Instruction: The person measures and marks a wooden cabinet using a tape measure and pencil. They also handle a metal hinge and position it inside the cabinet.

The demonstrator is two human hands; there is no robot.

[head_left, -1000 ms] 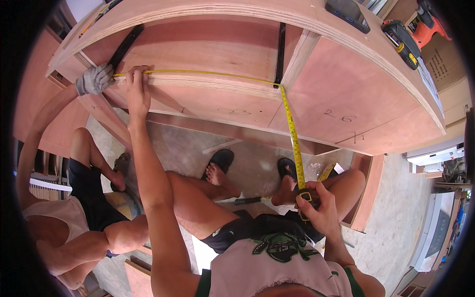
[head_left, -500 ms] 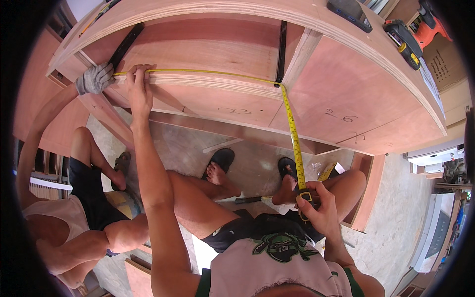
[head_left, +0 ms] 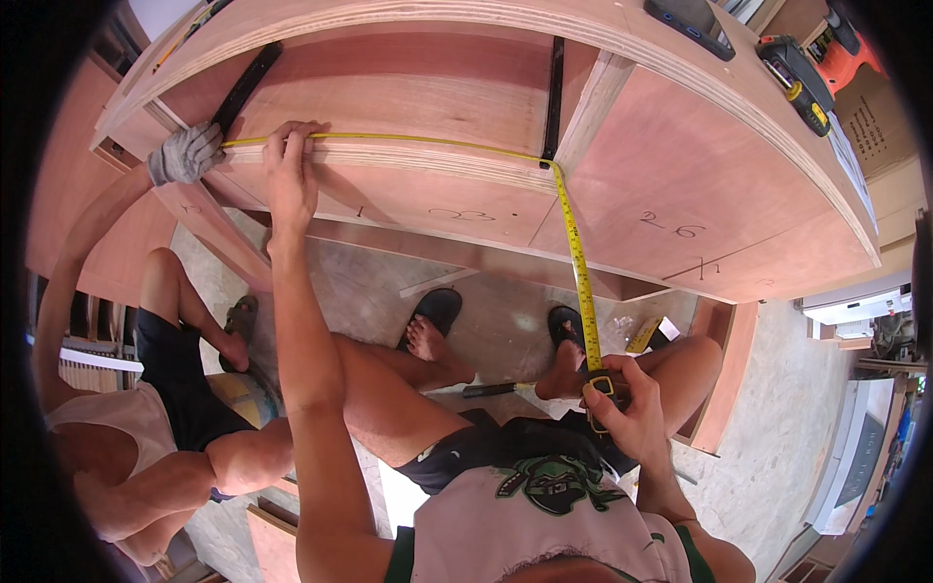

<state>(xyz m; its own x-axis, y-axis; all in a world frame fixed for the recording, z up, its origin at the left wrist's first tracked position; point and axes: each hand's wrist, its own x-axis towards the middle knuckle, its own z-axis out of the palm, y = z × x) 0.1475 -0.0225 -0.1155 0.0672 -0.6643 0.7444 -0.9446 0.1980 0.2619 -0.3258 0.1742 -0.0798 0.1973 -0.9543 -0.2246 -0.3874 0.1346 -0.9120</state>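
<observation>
Across the upper half of the view, a large plywood cabinet (head_left: 622, 185) is seen, bent by the lens; its far side and left end are cut off by the dark rim, and the pencil marks on its panels are too faint to be made out. Below it, a second person (head_left: 146, 428) is seated at the left, partly lost in the rim, and that person's gloved hand (head_left: 185, 153) is pressed to the cabinet's left end, where the tape's tip is hidden beneath it. A yellow measuring tape (head_left: 573, 262) is stretched along the cabinet's shelf edge, bent at a black bracket (head_left: 555, 97), and run down toward the lap. The left hand (head_left: 290, 175) is laid flat over the tape on the shelf edge, fingers spread and pressing rather than closed. The right hand (head_left: 627, 408) is wrapped around the tape case, which is mostly covered by the fingers; that grip is closed tight on it. On the cabinet top, a second tape measure (head_left: 795, 80) and an orange drill (head_left: 844, 53) are lying, the drill cut off at the rim.
</observation>
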